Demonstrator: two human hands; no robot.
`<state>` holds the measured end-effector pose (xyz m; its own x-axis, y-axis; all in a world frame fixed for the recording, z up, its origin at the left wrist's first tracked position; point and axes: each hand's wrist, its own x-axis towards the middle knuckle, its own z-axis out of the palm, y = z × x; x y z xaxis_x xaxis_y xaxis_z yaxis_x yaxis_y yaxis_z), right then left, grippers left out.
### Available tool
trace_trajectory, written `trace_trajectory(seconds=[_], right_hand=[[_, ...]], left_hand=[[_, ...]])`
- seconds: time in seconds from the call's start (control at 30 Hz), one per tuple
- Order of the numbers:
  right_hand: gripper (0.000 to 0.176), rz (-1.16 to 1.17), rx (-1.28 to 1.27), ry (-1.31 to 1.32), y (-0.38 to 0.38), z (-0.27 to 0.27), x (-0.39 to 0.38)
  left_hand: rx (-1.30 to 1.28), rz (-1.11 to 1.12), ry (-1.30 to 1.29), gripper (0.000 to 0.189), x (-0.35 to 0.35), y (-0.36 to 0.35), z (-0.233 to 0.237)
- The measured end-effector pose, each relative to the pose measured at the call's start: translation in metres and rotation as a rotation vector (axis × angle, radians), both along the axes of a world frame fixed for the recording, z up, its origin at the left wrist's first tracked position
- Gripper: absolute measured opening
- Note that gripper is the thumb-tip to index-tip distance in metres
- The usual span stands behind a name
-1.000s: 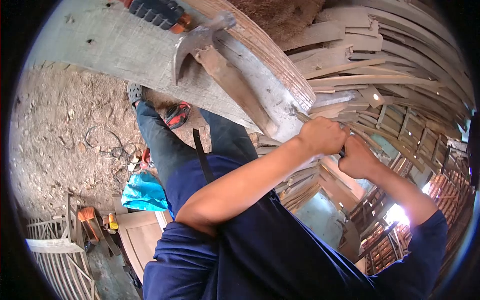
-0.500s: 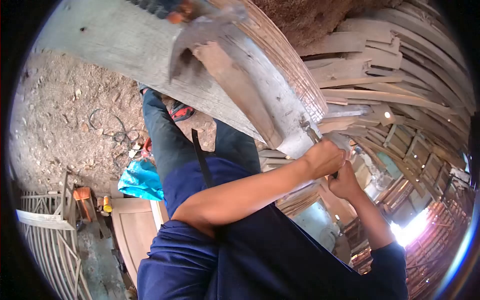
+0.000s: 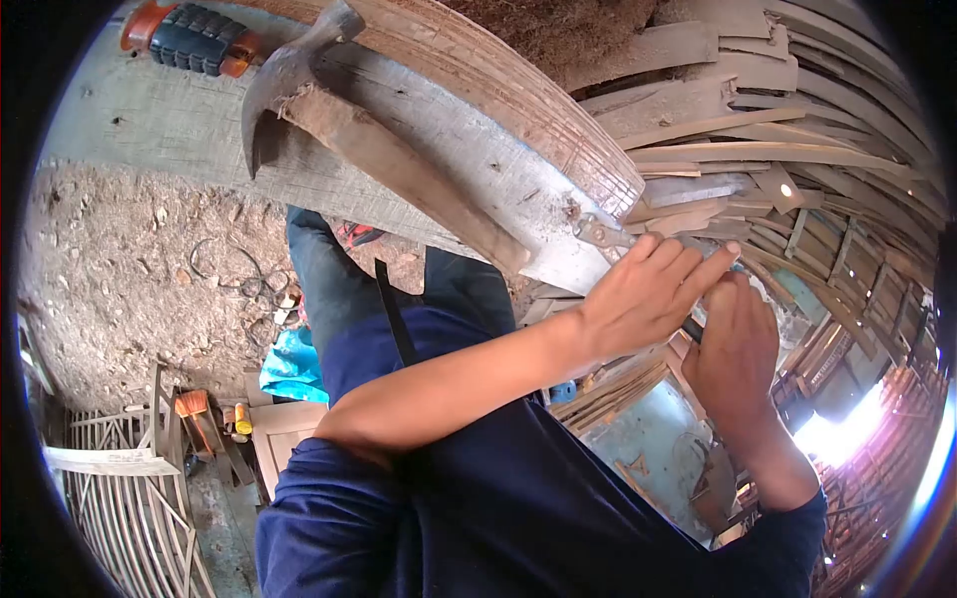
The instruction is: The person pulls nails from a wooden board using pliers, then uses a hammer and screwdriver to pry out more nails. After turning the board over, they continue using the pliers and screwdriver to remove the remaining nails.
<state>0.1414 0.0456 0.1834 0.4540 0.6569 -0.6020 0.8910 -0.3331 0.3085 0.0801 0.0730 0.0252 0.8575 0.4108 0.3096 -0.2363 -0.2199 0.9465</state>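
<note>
Over the narrow end of a wooden plank (image 3: 179,125), my left hand (image 3: 648,289) has its fingers partly extended, resting around a worn metal tool (image 3: 601,233) whose exact kind I cannot make out. My right hand (image 3: 738,344) is closed beside it, knuckles up, with a short dark handle-like piece (image 3: 691,329) showing at its edge. The two hands meet at the fingers. On the plank lies an adze (image 3: 409,164), with a curved metal head and a wooden handle pointing toward my hands. A black and orange tool handle (image 3: 194,40) lies beyond its head.
Stacked wooden strips (image 3: 758,149) fill the right side. A woven basket-like edge (image 3: 598,164) runs along the plank. Shavings cover the ground (image 3: 110,259), where a blue plastic bag (image 3: 294,364), a brush (image 3: 192,404) and a slatted wooden frame (image 3: 110,463) lie.
The view has shifted, so the adze and plank appear farther left. My left hand's fist has loosened into extended fingers. My right hand has turned so its back shows, alongside the left.
</note>
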Motion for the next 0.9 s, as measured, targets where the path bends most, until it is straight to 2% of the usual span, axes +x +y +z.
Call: trace_trajectory(seconds=[0.07, 0.13, 0.23, 0.53, 0.63, 0.9], right_hand=[[0.021, 0.086, -0.112, -0.096, 0.020, 0.004, -0.007], [0.019, 0.146, -0.120, -0.120, 0.030, 0.005, -0.009], [0.017, 0.226, -0.150, -0.159, 0.043, 0.007, -0.014], [0.024, 0.263, -0.147, -0.248, 0.040, 0.004, -0.024], [0.024, 0.279, -0.133, -0.276, 0.038, 0.002, -0.029], [0.025, 0.371, -0.089, -0.436, 0.043, -0.015, -0.055]], left_hand=[[-0.027, 0.033, -0.027, 0.068, 0.001, 0.003, -0.001], [-0.160, 0.029, -0.072, 0.077, -0.001, 0.005, -0.001], [-0.227, 0.038, -0.082, 0.084, -0.002, 0.005, -0.004], [-0.172, 0.113, -0.118, 0.092, -0.001, 0.014, -0.008], [-0.185, 0.042, -0.107, 0.092, -0.005, 0.020, -0.009], [-0.291, 0.030, -0.177, 0.083, -0.016, 0.020, -0.019]])
